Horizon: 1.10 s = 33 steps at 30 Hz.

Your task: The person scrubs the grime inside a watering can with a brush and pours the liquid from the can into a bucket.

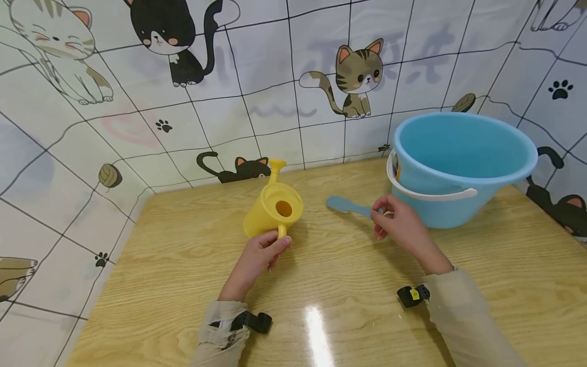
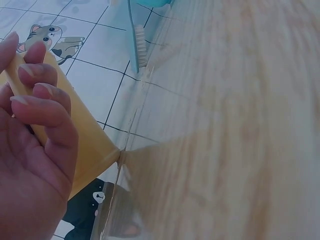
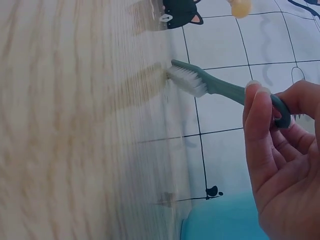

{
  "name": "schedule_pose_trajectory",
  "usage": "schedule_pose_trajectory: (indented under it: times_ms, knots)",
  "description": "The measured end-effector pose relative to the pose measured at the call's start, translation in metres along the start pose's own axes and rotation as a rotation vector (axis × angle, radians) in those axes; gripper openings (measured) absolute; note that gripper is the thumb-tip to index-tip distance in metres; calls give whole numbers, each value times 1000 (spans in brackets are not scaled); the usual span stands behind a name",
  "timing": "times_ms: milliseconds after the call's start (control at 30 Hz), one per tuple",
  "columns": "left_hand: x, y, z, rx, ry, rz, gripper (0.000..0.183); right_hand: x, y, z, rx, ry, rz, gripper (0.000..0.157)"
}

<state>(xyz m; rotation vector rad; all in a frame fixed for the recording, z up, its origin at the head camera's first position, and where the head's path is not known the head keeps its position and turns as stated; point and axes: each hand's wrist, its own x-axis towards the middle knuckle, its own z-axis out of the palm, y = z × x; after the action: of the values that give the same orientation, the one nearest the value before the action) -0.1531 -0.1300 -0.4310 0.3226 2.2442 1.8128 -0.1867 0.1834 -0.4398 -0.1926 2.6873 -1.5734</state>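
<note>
My left hand (image 1: 261, 252) grips the handle of a yellow watering can (image 1: 263, 211). The can leans, its bottom edge (image 2: 112, 157) right at the tabletop in the left wrist view, and its spout points toward the back wall. To the right, my right hand (image 1: 399, 224) pinches the handle end of a blue-grey scrubbing brush (image 1: 344, 204). White bristles (image 3: 187, 81) face down close over the table in the right wrist view, with the brush head toward the watering can. In the left wrist view, the left fingers (image 2: 50, 100) curl around the can's handle.
A large light-blue bucket (image 1: 440, 204) with a white handle (image 1: 431, 195) stands at the back right, just beyond my right hand. The wood-grain table (image 1: 183, 285) meets a cat-patterned sheet (image 1: 270, 117) along its back and sides.
</note>
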Motion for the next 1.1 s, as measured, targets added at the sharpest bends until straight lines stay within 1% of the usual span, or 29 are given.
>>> schedule_pose_trajectory:
  times_ms: [167,267,300,500,600,700,800,967,1100]
  knots:
    - [0,0,0,-6,2,-3,25,0,-1,0,20,9,1,25]
    - [1,-2,-1,-9,-1,-4,24,-1,-1,0,24,36,-6,25]
    - [2,-5,-1,-12,-2,-6,24,-2,-2,0,31,51,-11,25]
    - [10,-24,-4,-21,-4,-17,37,-3,-5,-1,128,139,-46,31]
    - [11,-28,-4,-15,1,-11,43,-4,-6,-2,161,159,-57,34]
    - [11,-29,-4,-10,5,-5,49,-4,-8,-3,194,159,-71,36]
    - [10,-28,-4,-10,8,-2,51,-4,-8,-3,202,145,-87,37]
    - [10,-26,-4,-18,22,-2,51,-4,-8,-2,217,133,-90,36]
    - [10,-26,-5,-5,21,8,50,-4,-9,-2,234,118,-86,34]
